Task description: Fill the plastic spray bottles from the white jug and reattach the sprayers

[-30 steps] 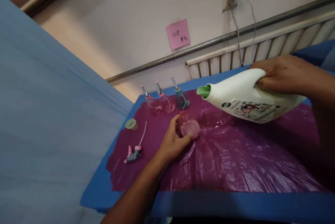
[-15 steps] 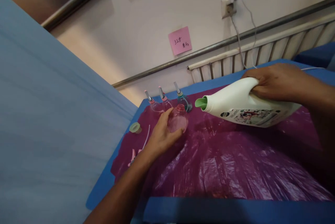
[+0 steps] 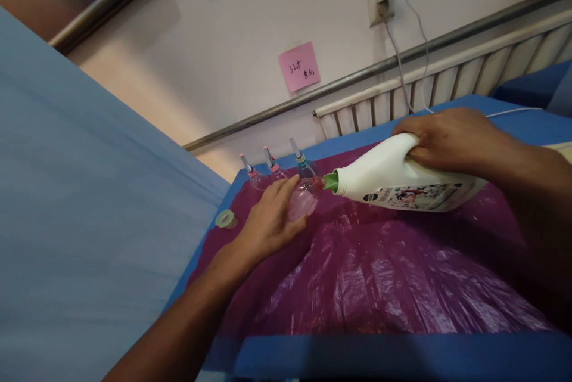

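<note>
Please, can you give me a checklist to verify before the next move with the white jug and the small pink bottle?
1. Left hand grip on the small pink bottle: ok, the fingers wrap around it.
2. Right hand grip on the white jug: ok, closed over the handle.
3. Bottle mouth open, no sprayer on it: ok.
4. Green spout at the bottle mouth: ok, they meet or nearly meet.
5. Liquid level inside the bottle: cannot tell.
6. Purple sheet under both: ok.

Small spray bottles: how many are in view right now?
4: three capped bottles in a row at the sheet's far edge, one open bottle in the left hand.
</note>
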Motion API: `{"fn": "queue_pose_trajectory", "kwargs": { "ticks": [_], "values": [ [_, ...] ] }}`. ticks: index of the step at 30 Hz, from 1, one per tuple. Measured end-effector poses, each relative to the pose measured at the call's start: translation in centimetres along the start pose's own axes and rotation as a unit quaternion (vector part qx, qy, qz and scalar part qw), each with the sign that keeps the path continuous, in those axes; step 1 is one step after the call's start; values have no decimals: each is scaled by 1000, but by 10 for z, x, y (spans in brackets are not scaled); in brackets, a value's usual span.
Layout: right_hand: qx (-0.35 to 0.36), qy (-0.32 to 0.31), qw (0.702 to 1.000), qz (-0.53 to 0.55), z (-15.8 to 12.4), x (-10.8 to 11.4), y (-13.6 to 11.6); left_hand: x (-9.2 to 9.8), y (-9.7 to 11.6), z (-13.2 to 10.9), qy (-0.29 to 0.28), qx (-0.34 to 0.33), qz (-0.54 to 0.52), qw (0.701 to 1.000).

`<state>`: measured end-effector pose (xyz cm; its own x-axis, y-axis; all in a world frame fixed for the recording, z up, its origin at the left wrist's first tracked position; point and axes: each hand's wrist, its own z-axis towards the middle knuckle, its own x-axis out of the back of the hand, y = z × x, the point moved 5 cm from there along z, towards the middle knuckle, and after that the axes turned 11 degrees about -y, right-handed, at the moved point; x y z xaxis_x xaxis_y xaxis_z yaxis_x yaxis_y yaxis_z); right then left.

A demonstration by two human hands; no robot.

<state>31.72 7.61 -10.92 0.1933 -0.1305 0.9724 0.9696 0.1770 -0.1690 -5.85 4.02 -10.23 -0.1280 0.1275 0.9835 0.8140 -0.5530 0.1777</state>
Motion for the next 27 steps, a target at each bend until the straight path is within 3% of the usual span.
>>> {"fn": "queue_pose_trajectory", "kwargs": {
  "ticks": [5,17,27],
  "values": [
    [-29,-37,998,-48,-2,5,-9,5,3,-1,-23,7,40,999],
    [-21,-23,999,-13,-3,7,-15,14,11,2,-48,20,152,987],
    [-14,-20,1000,3,-3,10,-17,22,23,8,-64,17,158,985]
  ]
}}
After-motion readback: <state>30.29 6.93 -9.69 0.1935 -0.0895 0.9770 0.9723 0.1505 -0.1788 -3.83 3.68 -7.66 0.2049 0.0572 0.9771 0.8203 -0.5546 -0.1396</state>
